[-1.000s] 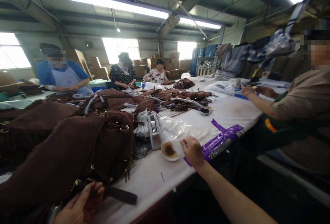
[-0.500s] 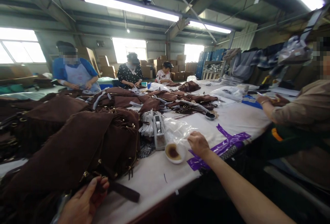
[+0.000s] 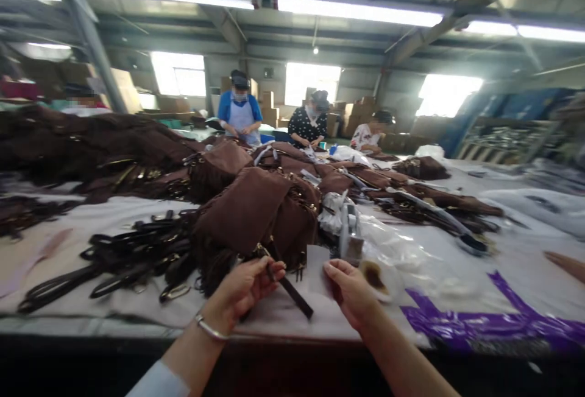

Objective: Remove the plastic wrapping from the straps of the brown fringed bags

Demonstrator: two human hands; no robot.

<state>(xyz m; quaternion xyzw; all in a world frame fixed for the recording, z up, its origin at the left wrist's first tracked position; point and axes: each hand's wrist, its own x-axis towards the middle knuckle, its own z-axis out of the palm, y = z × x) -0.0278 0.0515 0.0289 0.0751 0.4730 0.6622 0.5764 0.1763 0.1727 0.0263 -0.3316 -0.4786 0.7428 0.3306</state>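
The left hand (image 3: pixel 250 290) has its fingers closed on a dark strap (image 3: pixel 295 296). The strap's flat end pokes out past the fingers, down and to the right, over the bench (image 3: pixel 512 263). The right hand (image 3: pixel 351 292) pinches a small pale sheet (image 3: pixel 317 269) between its thumb and fingers. The sheet stands up near the strap, and the two hands are apart.

Just behind the left hand sits a brown bag (image 3: pixel 247 211) with fringe and gold bits. I cannot tell if the strap is joined to it. To the left of the bag is a messy heap of dark straps (image 3: pixel 146 248) with metal clips. Just behind the right hand is a white bowl (image 3: pixel 375 278) with brown stuff in it. A tape holder (image 3: pixel 351 235) stands near the bowl, next to some clear plastic (image 3: pixel 406 257). Shiny purple plastic (image 3: pixel 493 321) lies on the front edge, farther right.
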